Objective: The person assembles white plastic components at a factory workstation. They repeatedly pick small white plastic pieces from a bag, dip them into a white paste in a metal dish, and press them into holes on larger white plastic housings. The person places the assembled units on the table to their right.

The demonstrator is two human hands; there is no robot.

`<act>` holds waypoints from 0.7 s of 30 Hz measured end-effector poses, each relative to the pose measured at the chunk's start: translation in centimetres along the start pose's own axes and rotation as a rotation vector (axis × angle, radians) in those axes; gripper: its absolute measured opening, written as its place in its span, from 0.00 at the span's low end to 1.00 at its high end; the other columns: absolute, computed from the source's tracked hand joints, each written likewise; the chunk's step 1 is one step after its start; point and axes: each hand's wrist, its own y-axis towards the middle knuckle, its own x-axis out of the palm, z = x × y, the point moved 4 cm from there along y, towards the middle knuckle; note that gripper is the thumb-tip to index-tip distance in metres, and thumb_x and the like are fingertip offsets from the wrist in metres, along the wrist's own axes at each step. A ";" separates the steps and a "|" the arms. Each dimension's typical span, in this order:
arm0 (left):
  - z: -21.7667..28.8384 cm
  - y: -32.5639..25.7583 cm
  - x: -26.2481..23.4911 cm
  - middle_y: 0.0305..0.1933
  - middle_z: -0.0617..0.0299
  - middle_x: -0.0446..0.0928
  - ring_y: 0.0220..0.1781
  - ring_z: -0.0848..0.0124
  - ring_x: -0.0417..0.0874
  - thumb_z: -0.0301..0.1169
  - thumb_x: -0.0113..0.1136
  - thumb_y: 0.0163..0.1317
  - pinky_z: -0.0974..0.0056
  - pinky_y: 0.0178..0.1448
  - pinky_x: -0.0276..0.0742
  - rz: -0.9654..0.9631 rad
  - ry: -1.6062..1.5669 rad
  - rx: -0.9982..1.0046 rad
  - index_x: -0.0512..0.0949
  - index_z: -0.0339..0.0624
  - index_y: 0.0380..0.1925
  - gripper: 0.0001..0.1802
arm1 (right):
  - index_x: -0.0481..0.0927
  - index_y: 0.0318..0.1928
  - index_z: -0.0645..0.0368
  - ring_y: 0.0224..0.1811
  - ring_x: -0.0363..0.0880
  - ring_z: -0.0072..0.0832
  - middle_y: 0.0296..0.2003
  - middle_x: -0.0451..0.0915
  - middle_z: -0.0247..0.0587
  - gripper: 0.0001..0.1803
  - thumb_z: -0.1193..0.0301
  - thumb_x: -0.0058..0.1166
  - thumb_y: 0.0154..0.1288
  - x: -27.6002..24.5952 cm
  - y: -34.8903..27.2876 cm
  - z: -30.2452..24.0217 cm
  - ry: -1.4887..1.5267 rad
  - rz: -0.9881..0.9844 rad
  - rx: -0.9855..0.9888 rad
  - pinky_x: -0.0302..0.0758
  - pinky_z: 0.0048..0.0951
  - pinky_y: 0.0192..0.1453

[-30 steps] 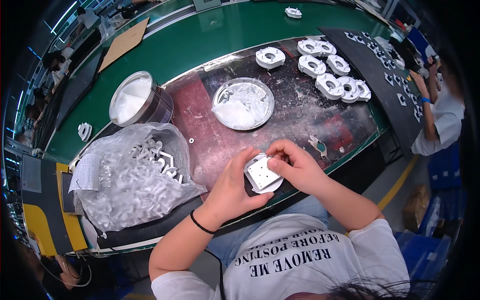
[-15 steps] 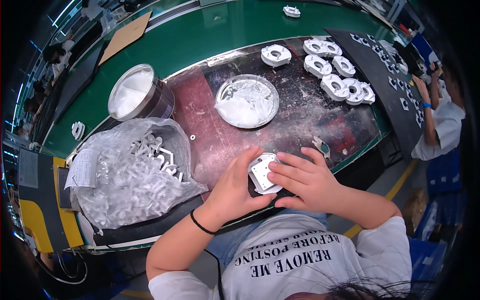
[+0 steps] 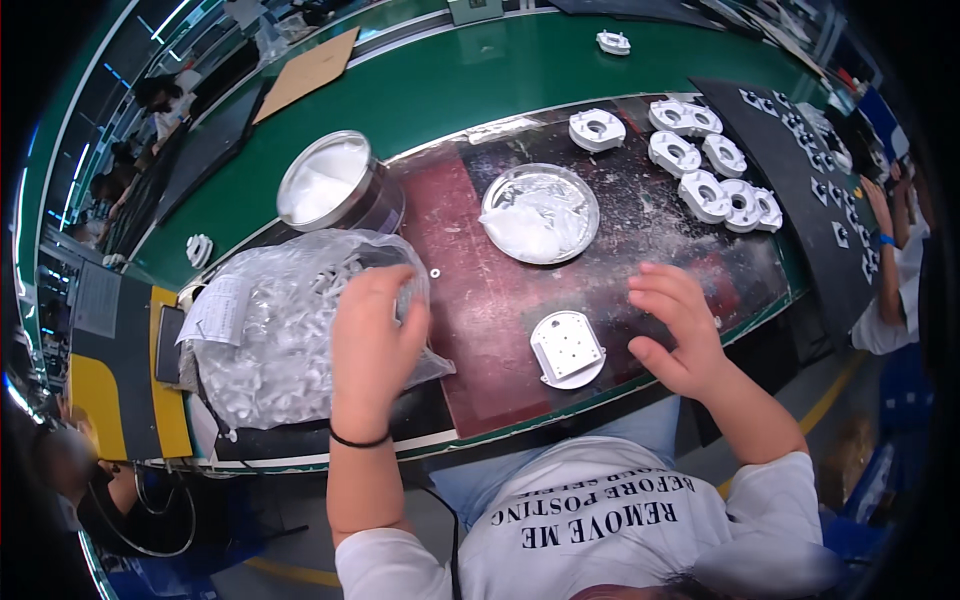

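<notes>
A white plastic housing (image 3: 567,350) with a rounded outline and small holes in its flat face lies on the work board near its front edge, touched by neither hand. My left hand (image 3: 376,335) is over the right side of a clear plastic bag (image 3: 265,370) full of small white plastic parts, fingers bent and thumb apart, with nothing visible in it. To the right of the housing, my right hand (image 3: 682,325) hovers open and holds nothing, its fingers and thumb spread.
Behind the housing sits a round metal lid (image 3: 590,215) with white grease-like material. A metal can (image 3: 385,200) of white material stands behind the bag. Several white ring-shaped housings (image 3: 675,155) are at the far right, beside a black mat (image 3: 800,215) bearing small parts. A small white ring (image 3: 435,273) lies on the board.
Both hands have let go of the white housing, which stays on the board. My left hand has moved left to the bag; my right hand has drawn away to the right. The view has shifted.
</notes>
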 end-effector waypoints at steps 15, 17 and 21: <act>-2.9 -0.2 0.0 0.26 0.57 0.78 0.34 0.58 0.76 0.31 0.62 0.52 0.56 0.46 0.67 0.007 0.321 -0.067 0.79 0.42 0.36 0.10 | 0.79 0.40 0.56 0.50 0.74 0.38 0.42 0.78 0.36 0.14 0.76 0.58 0.49 0.9 2.9 -0.9 0.045 0.056 -0.145 0.68 0.38 0.52; -3.7 -0.4 0.2 0.26 0.58 0.78 0.33 0.59 0.76 0.32 0.62 0.53 0.56 0.46 0.67 -0.003 0.350 -0.088 0.78 0.43 0.36 0.10 | 0.79 0.40 0.55 0.49 0.75 0.37 0.41 0.78 0.35 0.14 0.76 0.58 0.49 1.4 3.9 -1.2 0.062 0.040 -0.192 0.69 0.38 0.51; -4.3 -0.5 -0.5 0.26 0.59 0.77 0.32 0.59 0.75 0.32 0.62 0.54 0.57 0.46 0.67 0.039 0.328 -0.127 0.77 0.42 0.36 0.11 | 0.79 0.42 0.55 0.49 0.75 0.35 0.41 0.79 0.35 0.16 0.75 0.58 0.49 1.9 5.0 -1.3 0.113 0.061 -0.212 0.70 0.37 0.51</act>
